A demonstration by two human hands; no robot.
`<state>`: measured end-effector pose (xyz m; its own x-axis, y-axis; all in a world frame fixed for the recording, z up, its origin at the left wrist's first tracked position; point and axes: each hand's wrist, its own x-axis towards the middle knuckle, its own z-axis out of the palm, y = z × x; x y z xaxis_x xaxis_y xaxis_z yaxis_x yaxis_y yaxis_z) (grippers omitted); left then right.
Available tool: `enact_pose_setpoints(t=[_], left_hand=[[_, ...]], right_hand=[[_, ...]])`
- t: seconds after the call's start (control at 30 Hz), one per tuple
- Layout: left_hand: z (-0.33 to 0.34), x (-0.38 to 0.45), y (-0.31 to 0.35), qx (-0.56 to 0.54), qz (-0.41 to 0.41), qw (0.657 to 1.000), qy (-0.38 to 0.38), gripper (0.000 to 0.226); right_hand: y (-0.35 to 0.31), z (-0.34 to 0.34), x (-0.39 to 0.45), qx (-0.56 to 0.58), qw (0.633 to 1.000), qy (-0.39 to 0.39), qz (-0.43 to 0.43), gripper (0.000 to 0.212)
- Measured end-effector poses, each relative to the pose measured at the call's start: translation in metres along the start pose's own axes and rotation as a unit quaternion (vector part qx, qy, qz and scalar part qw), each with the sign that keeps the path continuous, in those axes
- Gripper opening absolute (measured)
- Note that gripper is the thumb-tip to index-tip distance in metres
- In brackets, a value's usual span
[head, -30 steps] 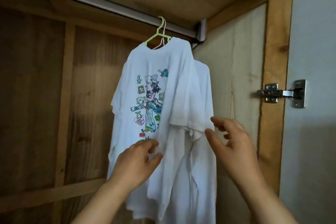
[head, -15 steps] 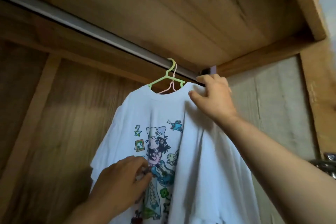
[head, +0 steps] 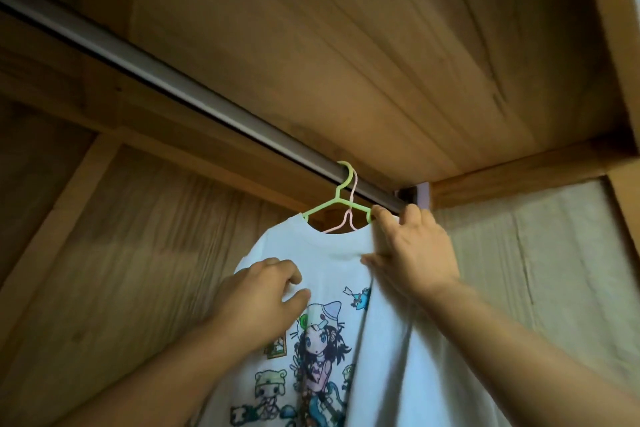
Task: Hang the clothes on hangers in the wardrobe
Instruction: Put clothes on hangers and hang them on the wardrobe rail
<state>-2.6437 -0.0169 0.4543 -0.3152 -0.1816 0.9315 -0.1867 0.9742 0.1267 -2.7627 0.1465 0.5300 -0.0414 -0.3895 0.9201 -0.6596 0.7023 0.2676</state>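
The white printed T-shirt [head: 332,253] hangs on a green hanger [head: 341,199] hooked over the metal rail [head: 180,94], near the rail's right end inside the wardrobe. A pink hanger [head: 346,222] hangs directly behind it. The right hand [head: 412,250] pinches the shirt's shoulder fabric at the hanger arm. The left hand [head: 263,298] rests half-curled against the chest panel, gripping nothing.

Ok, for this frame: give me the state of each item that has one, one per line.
Green hanger: hooked on the rail, carrying the shirt.
Pink hanger: hooked on the rail behind the green one.
Printed white T-shirt: hanging, front facing the camera.
Rail: mounted, two hooks on it.
Left hand: resting on the shirt's chest.
Right hand: pinching the shirt's shoulder.
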Motion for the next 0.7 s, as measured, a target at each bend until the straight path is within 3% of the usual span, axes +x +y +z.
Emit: enact_pose_setpoints(t=[0.5,0.57,0.7], left_hand=[[-0.01,0.084,0.015,0.091,0.031,0.995,0.016,0.049],[-0.01,0.094,0.02,0.117,0.08,0.988,0.067,0.039],[-0.016,0.124,0.036,0.213,0.249,0.919,0.221,0.034]], right_hand=[[0.005,-0.008,0.003,0.01,1.0,0.006,-0.003,0.08],[0.006,-0.01,0.003,0.004,1.0,0.001,-0.005,0.08],[0.007,-0.01,0.004,-0.002,1.0,0.005,-0.016,0.081]])
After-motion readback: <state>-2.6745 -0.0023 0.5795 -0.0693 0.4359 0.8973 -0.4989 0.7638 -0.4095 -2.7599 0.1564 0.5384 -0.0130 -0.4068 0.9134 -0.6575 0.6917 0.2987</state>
